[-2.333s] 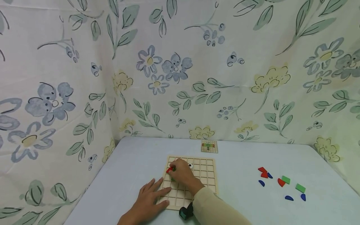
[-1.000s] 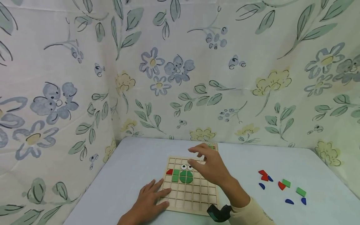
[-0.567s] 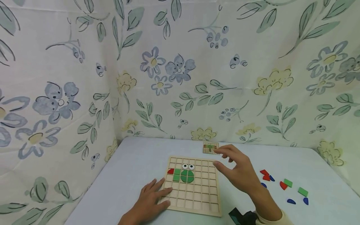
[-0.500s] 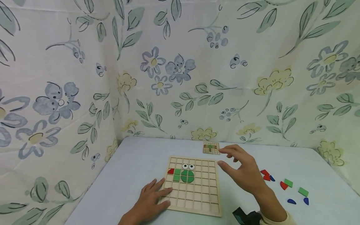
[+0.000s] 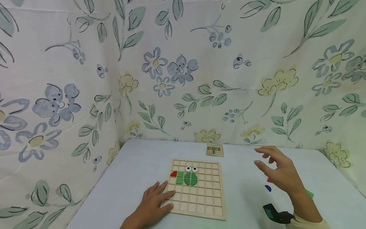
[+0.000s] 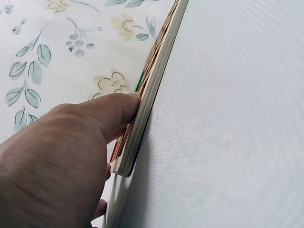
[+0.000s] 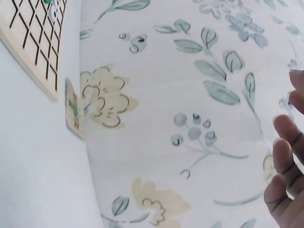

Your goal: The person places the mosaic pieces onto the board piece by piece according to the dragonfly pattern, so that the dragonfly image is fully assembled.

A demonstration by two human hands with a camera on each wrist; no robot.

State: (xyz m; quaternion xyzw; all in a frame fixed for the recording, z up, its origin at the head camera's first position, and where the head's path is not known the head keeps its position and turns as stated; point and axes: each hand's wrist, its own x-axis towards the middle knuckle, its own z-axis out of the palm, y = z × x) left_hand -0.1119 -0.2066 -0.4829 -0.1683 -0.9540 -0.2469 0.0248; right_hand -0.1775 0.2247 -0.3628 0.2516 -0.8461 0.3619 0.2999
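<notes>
My left hand (image 5: 151, 205) rests with spread fingers on the near left edge of a wooden grid board (image 5: 210, 203). In the left wrist view its thumb lies against the board's edge (image 6: 154, 90). On the board sit a red quarter-round piece (image 5: 173, 174), green square pieces (image 5: 179, 178), a green circle (image 5: 190, 179) made of quarters, and two round eye pieces (image 5: 188, 169). My right hand (image 5: 281, 170) hovers over the table's right side, thumb and fingers apart, holding nothing. Beneath and beside it show a blue half-round piece (image 5: 267, 188) and a bit of red piece (image 5: 269, 180).
A small pattern card (image 5: 215, 150) lies at the table's back edge, behind the board. A green piece (image 5: 310, 193) peeks out beside my right forearm, which covers other loose pieces. Floral cloth (image 5: 183, 79) hangs behind and at the sides.
My right hand has left the board, where a red piece now shows in the left column, and moved rightward over the loose pieces. My left hand has stayed in place.
</notes>
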